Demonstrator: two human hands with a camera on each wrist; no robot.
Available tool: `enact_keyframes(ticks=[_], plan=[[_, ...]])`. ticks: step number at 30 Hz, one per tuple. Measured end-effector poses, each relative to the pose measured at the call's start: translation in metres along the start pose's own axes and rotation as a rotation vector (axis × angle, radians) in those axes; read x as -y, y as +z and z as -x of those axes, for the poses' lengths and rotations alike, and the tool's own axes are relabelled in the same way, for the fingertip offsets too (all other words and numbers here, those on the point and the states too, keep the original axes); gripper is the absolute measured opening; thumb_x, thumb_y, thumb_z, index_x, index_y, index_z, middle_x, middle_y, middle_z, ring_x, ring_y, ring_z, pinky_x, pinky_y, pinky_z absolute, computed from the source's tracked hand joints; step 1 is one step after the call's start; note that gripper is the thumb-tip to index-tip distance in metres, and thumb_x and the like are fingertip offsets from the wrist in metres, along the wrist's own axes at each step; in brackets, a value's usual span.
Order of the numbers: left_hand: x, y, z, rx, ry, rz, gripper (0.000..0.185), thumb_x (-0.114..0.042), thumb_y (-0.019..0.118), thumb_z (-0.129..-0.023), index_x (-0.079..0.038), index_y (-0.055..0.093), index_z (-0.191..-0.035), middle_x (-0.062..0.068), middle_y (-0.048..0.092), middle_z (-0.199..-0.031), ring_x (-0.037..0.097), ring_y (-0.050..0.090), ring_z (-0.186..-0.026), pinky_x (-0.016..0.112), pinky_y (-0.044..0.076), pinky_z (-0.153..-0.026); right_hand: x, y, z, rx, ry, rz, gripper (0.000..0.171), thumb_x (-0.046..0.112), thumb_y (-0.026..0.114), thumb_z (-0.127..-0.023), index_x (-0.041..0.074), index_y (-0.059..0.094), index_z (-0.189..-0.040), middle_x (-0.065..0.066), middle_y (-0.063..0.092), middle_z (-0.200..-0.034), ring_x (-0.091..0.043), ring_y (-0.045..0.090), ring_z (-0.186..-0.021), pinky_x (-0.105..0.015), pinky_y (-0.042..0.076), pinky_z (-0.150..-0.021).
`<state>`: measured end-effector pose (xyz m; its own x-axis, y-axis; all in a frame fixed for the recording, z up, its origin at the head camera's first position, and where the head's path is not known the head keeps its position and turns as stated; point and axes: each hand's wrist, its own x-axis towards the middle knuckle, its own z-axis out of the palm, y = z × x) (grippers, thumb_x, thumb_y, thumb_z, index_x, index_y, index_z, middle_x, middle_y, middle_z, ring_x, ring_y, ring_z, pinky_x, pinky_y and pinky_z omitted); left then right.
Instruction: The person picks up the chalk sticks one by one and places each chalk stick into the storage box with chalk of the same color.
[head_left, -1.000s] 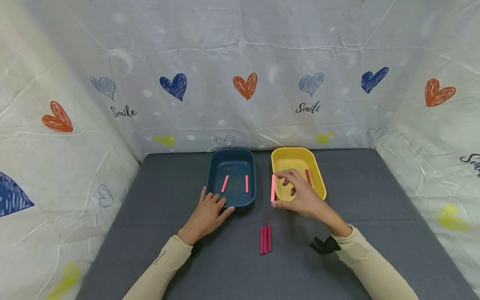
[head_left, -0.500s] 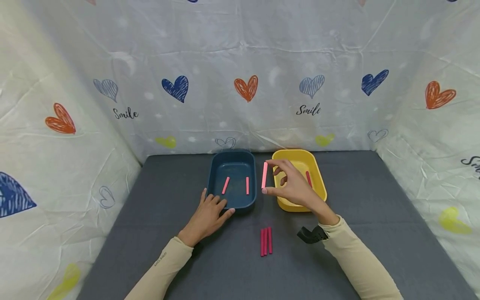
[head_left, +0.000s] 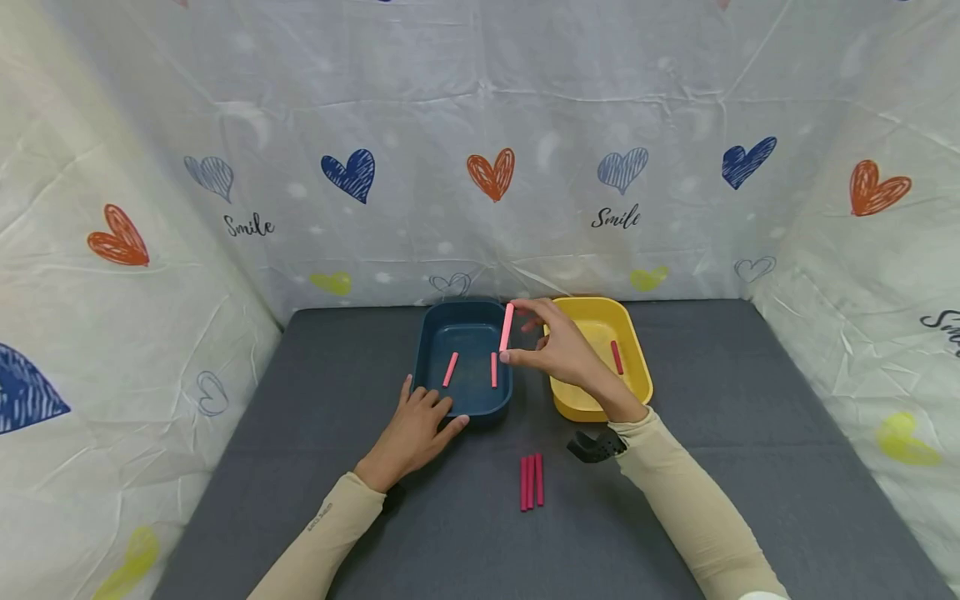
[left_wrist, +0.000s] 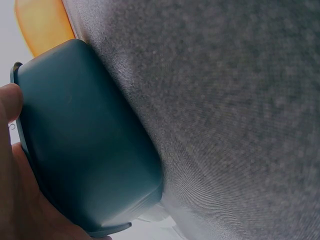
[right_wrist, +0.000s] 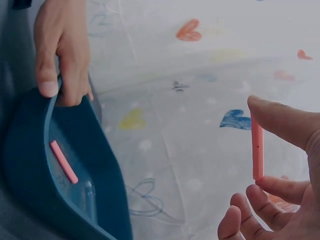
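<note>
From the head view I see my right hand (head_left: pixel 564 354) raised just right of centre frame, the forearm running up from the lower right in a beige sleeve with a black wrist mount (head_left: pixel 592 446) at the cuff. Thumb and forefinger pinch a light pink stick (head_left: pixel 507 327) by its two ends, holding it nearly upright, tilted slightly to the right at the top. The stick sits over the right rim of the blue tray (head_left: pixel 463 358), at its upper right corner. In the right wrist view the same stick (right_wrist: pixel 257 147) stands vertical at the right edge of the frame, the forefinger capping its top and the thumb under its bottom end, the other fingers (right_wrist: pixel 235 225) loosely curled below it.

My left hand (head_left: pixel 415 429) lies flat on the grey tabletop (head_left: pixel 300 433), lower left of centre, its fingers spread a little and resting against the near edge of the blue tray, holding nothing.

Two pink sticks (head_left: pixel 471 368) lie inside the blue tray, well apart. One dark red stick (head_left: pixel 617 357) lies in the yellow tray (head_left: pixel 600 400), just right of the blue one. Three red sticks (head_left: pixel 531 481) lie side by side, touching, on the tabletop below centre.
</note>
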<state>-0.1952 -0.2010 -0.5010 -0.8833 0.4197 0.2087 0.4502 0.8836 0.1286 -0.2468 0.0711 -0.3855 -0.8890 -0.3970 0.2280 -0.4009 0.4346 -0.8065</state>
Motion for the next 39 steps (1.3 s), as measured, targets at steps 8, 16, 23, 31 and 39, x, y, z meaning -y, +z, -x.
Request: enact_keyframes(ticks=[8, 16, 23, 31, 39], plan=[[0.002, 0.001, 0.000, 0.017, 0.005, -0.003, 0.047, -0.052, 0.048, -0.099, -0.011, 0.068, -0.109, 0.009, 0.066, -0.104, 0.029, 0.057, -0.107, 0.068, 0.019, -0.116, -0.005, 0.018, -0.027, 0.020, 0.005, -0.001, 0.074, 0.033, 0.081, -0.079, 0.014, 0.048, -0.143, -0.008, 0.051, -0.132, -0.032, 0.055, -0.113, -0.037, 0.054, -0.083], [0.003, 0.002, 0.000, -0.004, 0.009, -0.001, 0.044, -0.050, 0.051, -0.099, -0.011, 0.068, -0.107, 0.009, 0.066, -0.102, 0.029, 0.057, -0.105, 0.069, 0.020, -0.115, -0.006, 0.038, -0.052, 0.059, 0.042, 0.073, 0.077, 0.039, 0.080, -0.080, 0.014, 0.046, -0.144, -0.010, 0.050, -0.138, -0.026, 0.055, -0.114, -0.038, 0.055, -0.085], [0.002, 0.003, -0.002, -0.008, 0.018, 0.002, 0.044, -0.050, 0.051, -0.099, -0.011, 0.068, -0.106, 0.010, 0.065, -0.102, 0.030, 0.057, -0.105, 0.070, 0.020, -0.114, -0.012, 0.051, -0.065, 0.094, 0.084, 0.073, 0.077, 0.038, 0.081, -0.080, 0.016, 0.045, -0.145, -0.011, 0.050, -0.138, -0.025, 0.055, -0.115, -0.038, 0.055, -0.084], [0.002, 0.002, -0.002, -0.018, 0.028, -0.006, 0.044, -0.049, 0.053, -0.098, -0.009, 0.069, -0.107, 0.010, 0.065, -0.102, 0.031, 0.057, -0.105, 0.070, 0.020, -0.114, -0.016, 0.069, -0.078, 0.139, 0.087, 0.096, 0.078, 0.037, 0.081, -0.081, 0.014, 0.044, -0.146, -0.011, 0.050, -0.138, -0.030, 0.056, -0.117, -0.039, 0.055, -0.086], [0.001, 0.001, -0.001, -0.011, 0.028, -0.014, 0.041, -0.049, 0.053, -0.099, -0.011, 0.068, -0.103, 0.009, 0.064, -0.099, 0.030, 0.057, -0.105, 0.069, 0.021, -0.114, -0.022, 0.089, -0.089, 0.182, 0.091, 0.148, 0.078, 0.037, 0.081, -0.080, 0.015, 0.045, -0.146, -0.010, 0.049, -0.135, -0.027, 0.056, -0.110, -0.033, 0.053, -0.081]])
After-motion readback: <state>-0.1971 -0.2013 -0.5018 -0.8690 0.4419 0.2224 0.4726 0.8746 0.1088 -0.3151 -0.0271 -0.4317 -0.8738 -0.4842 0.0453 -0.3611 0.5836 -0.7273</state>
